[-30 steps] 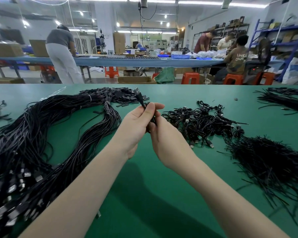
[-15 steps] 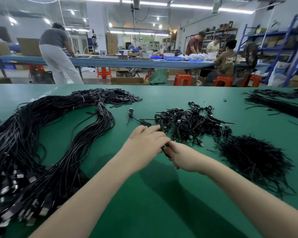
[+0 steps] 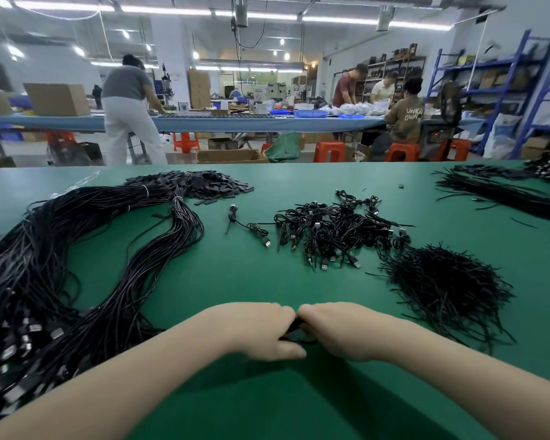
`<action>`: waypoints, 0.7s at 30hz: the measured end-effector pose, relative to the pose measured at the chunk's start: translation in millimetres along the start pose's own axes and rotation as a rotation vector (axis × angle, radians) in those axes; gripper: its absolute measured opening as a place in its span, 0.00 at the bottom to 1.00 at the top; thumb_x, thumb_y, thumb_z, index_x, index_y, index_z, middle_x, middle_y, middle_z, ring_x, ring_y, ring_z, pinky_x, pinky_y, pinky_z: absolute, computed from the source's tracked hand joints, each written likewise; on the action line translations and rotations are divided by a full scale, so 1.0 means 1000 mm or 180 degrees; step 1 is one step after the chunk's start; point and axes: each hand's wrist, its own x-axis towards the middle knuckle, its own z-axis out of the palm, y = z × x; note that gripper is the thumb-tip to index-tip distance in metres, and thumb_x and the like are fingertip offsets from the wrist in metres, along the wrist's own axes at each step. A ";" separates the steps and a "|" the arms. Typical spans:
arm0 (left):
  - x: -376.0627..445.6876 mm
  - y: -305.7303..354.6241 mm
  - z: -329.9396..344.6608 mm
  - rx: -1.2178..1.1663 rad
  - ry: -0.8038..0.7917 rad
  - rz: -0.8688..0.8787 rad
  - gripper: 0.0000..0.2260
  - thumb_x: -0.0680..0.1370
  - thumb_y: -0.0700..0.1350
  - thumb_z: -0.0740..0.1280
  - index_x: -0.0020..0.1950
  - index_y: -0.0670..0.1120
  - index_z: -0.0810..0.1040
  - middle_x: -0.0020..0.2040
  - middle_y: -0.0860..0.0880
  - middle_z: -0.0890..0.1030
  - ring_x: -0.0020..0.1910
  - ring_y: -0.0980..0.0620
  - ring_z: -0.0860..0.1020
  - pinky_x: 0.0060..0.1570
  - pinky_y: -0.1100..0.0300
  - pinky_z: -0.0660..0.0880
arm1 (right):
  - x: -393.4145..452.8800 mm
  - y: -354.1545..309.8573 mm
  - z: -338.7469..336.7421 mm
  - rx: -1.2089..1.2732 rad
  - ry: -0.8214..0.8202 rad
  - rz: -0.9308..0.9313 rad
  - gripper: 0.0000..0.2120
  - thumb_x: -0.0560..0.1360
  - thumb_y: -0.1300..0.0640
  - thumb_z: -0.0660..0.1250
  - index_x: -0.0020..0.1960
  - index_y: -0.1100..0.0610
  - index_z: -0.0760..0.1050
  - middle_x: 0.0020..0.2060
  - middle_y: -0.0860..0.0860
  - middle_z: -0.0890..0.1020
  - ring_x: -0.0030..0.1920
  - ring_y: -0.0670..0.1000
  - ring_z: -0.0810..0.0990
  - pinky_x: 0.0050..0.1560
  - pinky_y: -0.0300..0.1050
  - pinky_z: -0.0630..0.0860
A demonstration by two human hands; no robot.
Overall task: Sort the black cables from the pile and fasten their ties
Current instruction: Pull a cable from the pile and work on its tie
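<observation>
1. Gripping one black cable [image 3: 296,331] btwn them: left hand [image 3: 261,331] + right hand [image 3: 340,331], fingers curled, knuckles touching, at 6 o'clock on green table [image 3: 235,281].
2. Tied USB cables [image 3: 331,230] at 12.
3. Loose ties [image 3: 445,281] at 2.
4. Long cable bundle [image 3: 45,265] at 9.

The seated person's brown shirt [image 3: 405,120] reads "UNKN OWN" on its back (two stacked lines, pale letters).

Factory assembly floor, cable-packing shop. Long green worktable [image 3: 267,281] w/ bulk bundles of black cables [image 3: 61,265]; 2nd long bench [image 3: 235,123] behind w/ workers, orange stools [image 3: 329,151], cardboard boxes [image 3: 56,99], blue steel racking [image 3: 502,90], strip lights [image 3: 172,9] overhead.
</observation>
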 end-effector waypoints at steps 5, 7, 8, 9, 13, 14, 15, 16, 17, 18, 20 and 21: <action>-0.005 0.007 0.000 0.0112 -0.0035 -0.0200 0.14 0.82 0.56 0.53 0.46 0.47 0.65 0.50 0.43 0.76 0.44 0.44 0.72 0.43 0.53 0.68 | -0.006 -0.006 -0.003 -0.0033 0.0021 -0.0103 0.04 0.81 0.56 0.53 0.47 0.54 0.62 0.46 0.55 0.75 0.40 0.54 0.69 0.41 0.49 0.66; -0.006 0.009 0.000 0.0386 0.0123 -0.0237 0.13 0.83 0.54 0.51 0.50 0.46 0.67 0.53 0.43 0.77 0.49 0.43 0.75 0.44 0.52 0.69 | -0.008 -0.008 -0.006 0.0058 0.0008 -0.0146 0.04 0.81 0.57 0.53 0.47 0.55 0.62 0.43 0.53 0.74 0.40 0.55 0.69 0.42 0.50 0.68; -0.006 0.008 0.000 0.0589 0.0280 -0.0239 0.13 0.84 0.53 0.50 0.52 0.46 0.68 0.54 0.44 0.77 0.50 0.43 0.76 0.44 0.52 0.69 | -0.009 -0.008 -0.007 0.0145 0.0030 -0.0147 0.05 0.81 0.57 0.52 0.47 0.55 0.62 0.43 0.53 0.74 0.41 0.56 0.71 0.43 0.51 0.69; -0.006 0.007 0.000 0.0776 0.0454 -0.0232 0.13 0.84 0.53 0.50 0.54 0.46 0.68 0.54 0.45 0.77 0.51 0.42 0.77 0.43 0.52 0.68 | -0.011 -0.007 -0.009 0.0291 0.0068 -0.0136 0.07 0.82 0.55 0.51 0.48 0.56 0.63 0.44 0.54 0.75 0.42 0.57 0.72 0.45 0.53 0.71; -0.007 0.002 0.003 0.0717 0.0815 -0.0304 0.12 0.84 0.54 0.48 0.48 0.48 0.64 0.51 0.45 0.77 0.49 0.42 0.77 0.41 0.54 0.67 | -0.014 -0.004 -0.012 0.0410 0.0243 -0.0099 0.16 0.82 0.46 0.49 0.55 0.57 0.67 0.50 0.55 0.77 0.49 0.58 0.76 0.52 0.54 0.72; -0.007 0.002 0.004 0.0556 0.0824 -0.0351 0.12 0.83 0.54 0.49 0.46 0.49 0.62 0.49 0.46 0.77 0.47 0.42 0.76 0.40 0.54 0.66 | -0.014 -0.003 -0.010 0.0118 0.0346 -0.0110 0.17 0.82 0.45 0.49 0.55 0.57 0.67 0.51 0.54 0.77 0.50 0.58 0.76 0.51 0.53 0.72; -0.006 0.003 0.004 0.0386 0.0820 -0.0370 0.13 0.83 0.54 0.49 0.43 0.49 0.62 0.47 0.47 0.77 0.45 0.43 0.74 0.40 0.55 0.66 | -0.014 -0.002 -0.008 -0.0288 0.0513 -0.0152 0.16 0.82 0.45 0.50 0.54 0.57 0.67 0.50 0.54 0.78 0.48 0.58 0.78 0.47 0.51 0.71; -0.004 0.004 0.003 0.0164 0.0772 -0.0373 0.14 0.83 0.54 0.50 0.41 0.49 0.62 0.43 0.49 0.76 0.41 0.46 0.73 0.39 0.55 0.65 | -0.014 -0.001 -0.006 -0.0786 0.0786 -0.0261 0.14 0.82 0.46 0.53 0.52 0.56 0.69 0.46 0.53 0.79 0.44 0.57 0.79 0.43 0.49 0.70; -0.002 0.007 0.002 -0.0201 0.0652 -0.0373 0.15 0.83 0.53 0.50 0.38 0.50 0.63 0.39 0.51 0.73 0.38 0.48 0.71 0.38 0.56 0.65 | -0.014 0.001 -0.005 -0.1334 0.1041 -0.0403 0.10 0.80 0.49 0.56 0.48 0.55 0.70 0.41 0.51 0.79 0.38 0.55 0.79 0.39 0.47 0.68; 0.000 0.007 0.001 -0.0837 0.0461 -0.0363 0.15 0.83 0.52 0.51 0.38 0.50 0.65 0.36 0.52 0.71 0.35 0.50 0.70 0.36 0.56 0.65 | -0.014 0.004 -0.006 -0.1780 0.1251 -0.0445 0.06 0.77 0.53 0.60 0.43 0.53 0.71 0.35 0.48 0.78 0.32 0.52 0.77 0.36 0.45 0.67; 0.000 0.005 0.000 -0.2808 -0.0156 -0.0377 0.13 0.83 0.49 0.53 0.41 0.48 0.70 0.32 0.53 0.70 0.29 0.53 0.66 0.33 0.59 0.63 | -0.016 0.013 -0.007 -0.2274 0.1696 -0.0714 0.03 0.71 0.58 0.60 0.39 0.53 0.71 0.30 0.47 0.73 0.28 0.51 0.72 0.35 0.43 0.69; 0.000 0.003 -0.001 -0.3632 -0.0513 -0.0360 0.13 0.84 0.49 0.54 0.44 0.47 0.72 0.31 0.53 0.69 0.27 0.55 0.65 0.32 0.61 0.61 | -0.017 0.018 -0.007 -0.2305 0.1915 -0.0882 0.04 0.71 0.60 0.58 0.39 0.53 0.70 0.30 0.48 0.72 0.29 0.52 0.70 0.36 0.44 0.71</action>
